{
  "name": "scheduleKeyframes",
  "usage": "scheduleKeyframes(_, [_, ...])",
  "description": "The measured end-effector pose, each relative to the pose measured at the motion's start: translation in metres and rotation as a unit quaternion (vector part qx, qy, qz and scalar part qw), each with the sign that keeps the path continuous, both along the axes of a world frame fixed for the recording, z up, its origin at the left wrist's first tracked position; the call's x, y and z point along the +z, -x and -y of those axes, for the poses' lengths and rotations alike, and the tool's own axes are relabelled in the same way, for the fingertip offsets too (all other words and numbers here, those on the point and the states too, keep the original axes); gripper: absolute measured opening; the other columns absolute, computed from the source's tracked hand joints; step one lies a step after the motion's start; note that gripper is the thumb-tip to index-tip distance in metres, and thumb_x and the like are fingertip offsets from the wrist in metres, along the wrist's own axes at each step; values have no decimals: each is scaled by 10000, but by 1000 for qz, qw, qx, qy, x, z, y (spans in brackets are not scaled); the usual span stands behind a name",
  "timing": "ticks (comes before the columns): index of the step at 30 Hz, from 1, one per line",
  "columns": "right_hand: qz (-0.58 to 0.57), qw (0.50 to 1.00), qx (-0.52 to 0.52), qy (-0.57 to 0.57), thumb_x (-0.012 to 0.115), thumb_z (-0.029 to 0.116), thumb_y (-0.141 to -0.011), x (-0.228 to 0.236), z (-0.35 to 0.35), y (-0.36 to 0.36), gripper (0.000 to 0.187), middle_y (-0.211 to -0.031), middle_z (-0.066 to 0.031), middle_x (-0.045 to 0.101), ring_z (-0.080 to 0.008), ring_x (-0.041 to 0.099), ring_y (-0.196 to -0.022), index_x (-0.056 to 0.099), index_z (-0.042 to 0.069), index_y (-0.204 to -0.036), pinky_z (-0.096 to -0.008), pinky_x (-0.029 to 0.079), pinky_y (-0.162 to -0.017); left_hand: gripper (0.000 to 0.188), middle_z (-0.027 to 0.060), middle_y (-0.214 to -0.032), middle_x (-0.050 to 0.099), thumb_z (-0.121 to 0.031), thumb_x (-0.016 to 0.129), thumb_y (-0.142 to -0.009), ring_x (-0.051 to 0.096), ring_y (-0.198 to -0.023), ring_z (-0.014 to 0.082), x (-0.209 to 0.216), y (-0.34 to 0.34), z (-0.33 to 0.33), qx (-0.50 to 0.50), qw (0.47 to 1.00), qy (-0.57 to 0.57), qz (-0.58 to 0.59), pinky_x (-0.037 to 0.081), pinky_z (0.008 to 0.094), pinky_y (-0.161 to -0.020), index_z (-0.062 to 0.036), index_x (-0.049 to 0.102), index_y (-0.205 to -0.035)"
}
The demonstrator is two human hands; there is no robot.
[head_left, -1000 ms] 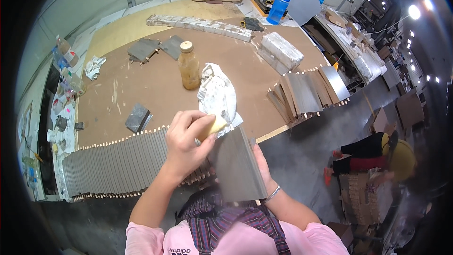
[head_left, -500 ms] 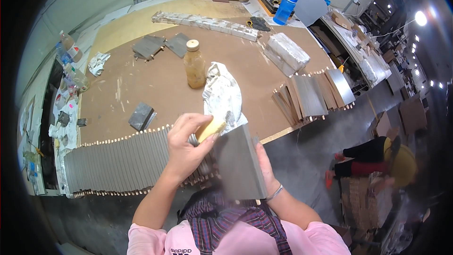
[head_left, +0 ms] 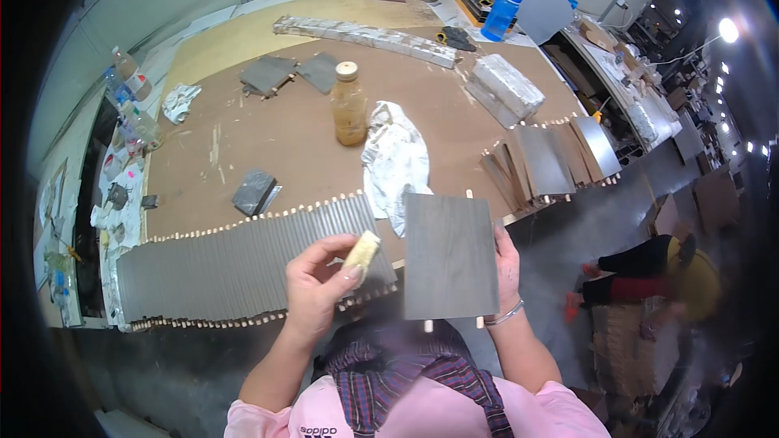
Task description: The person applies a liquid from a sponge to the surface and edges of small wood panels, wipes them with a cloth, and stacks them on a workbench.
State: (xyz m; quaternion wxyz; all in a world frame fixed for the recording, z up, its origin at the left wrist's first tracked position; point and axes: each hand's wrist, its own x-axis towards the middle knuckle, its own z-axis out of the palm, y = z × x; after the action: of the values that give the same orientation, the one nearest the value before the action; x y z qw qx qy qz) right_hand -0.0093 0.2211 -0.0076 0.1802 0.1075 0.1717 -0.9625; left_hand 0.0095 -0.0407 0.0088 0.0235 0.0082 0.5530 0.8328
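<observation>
My right hand (head_left: 507, 264) grips a grey wood-grain panel (head_left: 450, 255) by its right edge, its broad face toward me. Short wooden dowels stick out of the panel's top and bottom ends. Between the thumb and fingers of my left hand (head_left: 318, 280) is a small pale-yellow sponge (head_left: 363, 255), held apart from the panel. Close by, a long row of similar panels (head_left: 235, 268) stands on edge along the table's front, dowel ends showing. A crumpled white rag (head_left: 396, 158) lies just beyond the held panel.
On the brown-topped table (head_left: 300, 154) stand a bottle of amber liquid (head_left: 349, 109), a dark block (head_left: 255, 191) and a wrapped white block (head_left: 507, 88). More panels (head_left: 544, 166) lean at the right edge. A blue water bottle (head_left: 503, 12) stands far right. Another person (head_left: 690, 276) bends at the right.
The panel has turned from a slant to nearly upright, facing me. My left hand with the sponge has moved down and away from it.
</observation>
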Motion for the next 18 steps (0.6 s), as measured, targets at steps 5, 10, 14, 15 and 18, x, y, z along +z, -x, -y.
scheduleKeyframes(5, [38, 999, 29, -5, 474, 141, -947, -19, -6, -13, 384, -1170, -173, 650, -289, 662, -1054, 523, -23, -1291, -391, 553, -915, 356, 127, -1091, 635, -71, 758, -774, 628, -974, 188, -1, -13, 9, -22, 972, 175, -157, 507, 315, -839, 50, 651, -1092])
scheduleKeyframes(10, [7, 997, 55, -56, 524, 29, -885, -21, -9, -4, 440, -1190, -205, 629, -305, 661, -1058, 471, -55, -1314, -420, 550, -933, 377, 107, -1004, 677, -111, 790, -658, 624, -803, 241, 21, -17, 4, -109, 872, 310, -364, 495, 326, -695, -49, 734, -1025])
scheduleKeyframes(14, [-6, 993, 78, -88, 523, 28, -885, -8, 3, -6, 464, -1229, -208, 605, -311, 652, -1075, 442, -57, -1333, -427, 546, -943, 395, 102, -993, 675, -97, 769, -641, 619, -787, 238, 26, 0, 4, -57, 832, 380, -399, 499, 348, -687, -74, 734, -1034])
scheduleKeyframes(15, [-8, 993, 84, -85, 520, 24, -881, -1, 10, -10, 476, -1243, -209, 594, -313, 645, -1086, 429, -55, -1342, -429, 543, -948, 392, 101, -993, 671, -90, 762, -646, 618, -803, 248, 23, 10, 6, -51, 838, 376, -392, 500, 354, -697, -75, 728, -1036])
scheduleKeyframes(18, [-11, 992, 92, -83, 518, 19, -874, 5, 15, -16, 502, -1262, -210, 578, -313, 635, -1103, 407, -50, -1358, -430, 538, -959, 383, 115, -1000, 671, -74, 772, -661, 637, -860, 286, 21, 36, 10, 15, 835, 390, -387, 520, 375, -734, -46, 709, -1038])
